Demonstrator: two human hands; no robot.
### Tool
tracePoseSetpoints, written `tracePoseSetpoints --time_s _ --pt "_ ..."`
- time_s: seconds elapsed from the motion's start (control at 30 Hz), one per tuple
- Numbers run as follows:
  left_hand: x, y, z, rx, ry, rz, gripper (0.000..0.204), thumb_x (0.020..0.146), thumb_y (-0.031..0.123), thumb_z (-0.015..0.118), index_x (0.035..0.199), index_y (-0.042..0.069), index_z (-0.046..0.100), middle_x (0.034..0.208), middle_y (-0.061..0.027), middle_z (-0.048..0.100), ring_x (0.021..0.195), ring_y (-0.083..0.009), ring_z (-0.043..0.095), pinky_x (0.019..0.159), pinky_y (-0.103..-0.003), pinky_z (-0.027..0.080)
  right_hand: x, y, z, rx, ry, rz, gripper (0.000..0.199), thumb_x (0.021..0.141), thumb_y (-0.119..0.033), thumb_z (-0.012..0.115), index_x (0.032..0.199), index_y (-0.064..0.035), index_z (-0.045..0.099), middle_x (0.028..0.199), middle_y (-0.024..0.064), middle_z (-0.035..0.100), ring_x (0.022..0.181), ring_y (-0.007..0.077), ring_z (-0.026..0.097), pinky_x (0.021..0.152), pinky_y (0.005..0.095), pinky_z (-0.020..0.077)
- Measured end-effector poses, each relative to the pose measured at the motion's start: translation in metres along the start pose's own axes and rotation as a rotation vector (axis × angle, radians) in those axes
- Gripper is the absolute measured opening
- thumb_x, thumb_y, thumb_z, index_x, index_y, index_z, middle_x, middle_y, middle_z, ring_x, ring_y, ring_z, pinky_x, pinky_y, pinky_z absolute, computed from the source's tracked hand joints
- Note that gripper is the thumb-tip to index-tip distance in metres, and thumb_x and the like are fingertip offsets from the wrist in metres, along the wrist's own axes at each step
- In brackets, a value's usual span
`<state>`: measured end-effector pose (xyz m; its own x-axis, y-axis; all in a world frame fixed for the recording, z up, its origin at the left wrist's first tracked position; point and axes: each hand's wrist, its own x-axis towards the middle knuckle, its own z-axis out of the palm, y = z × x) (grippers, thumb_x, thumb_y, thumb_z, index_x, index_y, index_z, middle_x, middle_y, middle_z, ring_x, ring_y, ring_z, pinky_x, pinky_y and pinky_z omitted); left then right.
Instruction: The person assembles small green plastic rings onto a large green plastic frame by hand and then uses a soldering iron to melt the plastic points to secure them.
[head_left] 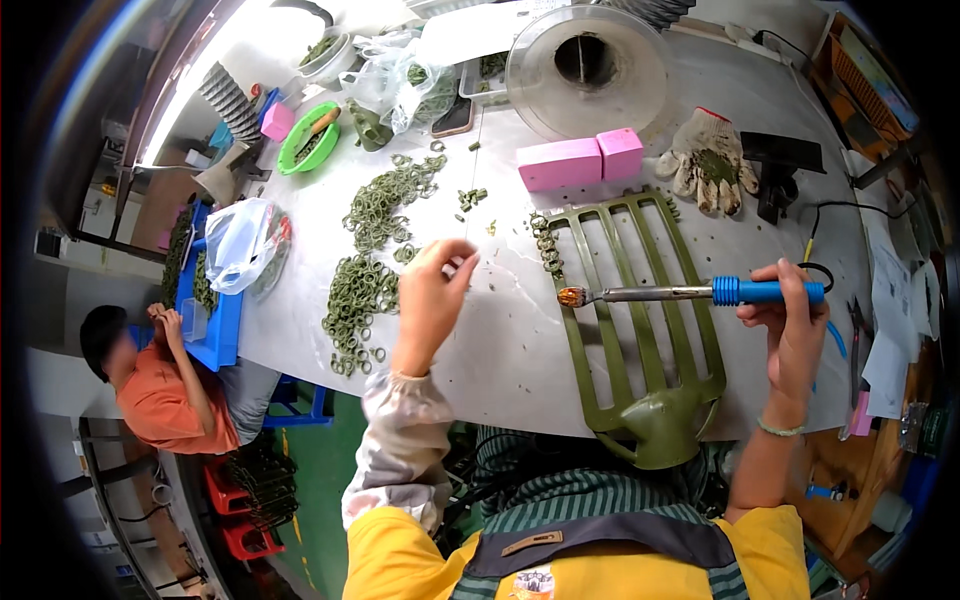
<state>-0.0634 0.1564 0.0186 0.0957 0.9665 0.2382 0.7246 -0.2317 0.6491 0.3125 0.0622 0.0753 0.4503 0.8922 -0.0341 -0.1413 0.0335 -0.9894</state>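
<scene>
My right hand (783,320) grips a soldering iron (740,291) by its blue handle. The iron's metal shaft points left, and its amber-brown tip hovers over the left edge of a green rake-shaped frame (648,340) with several long bars. Small green rings (547,245) stand in a row along that frame's upper left edge. Over the table, left of the frame, my left hand (432,285) has its fingers curled together; whatever they hold, if anything, is hidden. Loose green rings (360,300) lie in a heap beside my left hand.
Pink blocks (560,165), a stained glove (708,165) and a black stand (778,170) lie beyond the frame. A round clear cover (535,75) sits at the back. A green basket (318,150) and plastic bags (240,240) are on the left. A co-worker (170,390) sits far left.
</scene>
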Motion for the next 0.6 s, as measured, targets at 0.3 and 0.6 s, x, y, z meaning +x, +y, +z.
tracePoseSetpoints --time_s 0.3,0.6 --pt "-0.04 -0.032 -0.013 0.387 -0.02 0.119 0.025 0.086 0.006 0.069 0.11 0.006 0.068 0.1 -0.0128 0.067 0.075 -0.0288 0.068 0.069 -0.036 0.055 -0.005 -0.001 0.004 -0.013 -0.014 -0.001 0.033 0.096 -0.029 0.064 0.089 0.0038 0.069 0.079 0.011 0.07 0.059 0.0184 0.07 0.054 0.0262 0.0576" --pt "-0.037 0.016 0.001 -0.22 -0.031 -0.026 0.021 0.087 0.003 0.071 0.108 0.006 0.072 0.093 -0.0106 0.074 0.079 -0.0205 0.073 0.068 -0.03 0.058 -0.008 -0.002 0.002 -0.019 -0.003 -0.026 0.033 0.097 -0.028 0.063 0.091 0.0037 0.069 0.079 0.0101 0.07 0.06 0.0183 0.07 0.055 0.0254 0.0575"
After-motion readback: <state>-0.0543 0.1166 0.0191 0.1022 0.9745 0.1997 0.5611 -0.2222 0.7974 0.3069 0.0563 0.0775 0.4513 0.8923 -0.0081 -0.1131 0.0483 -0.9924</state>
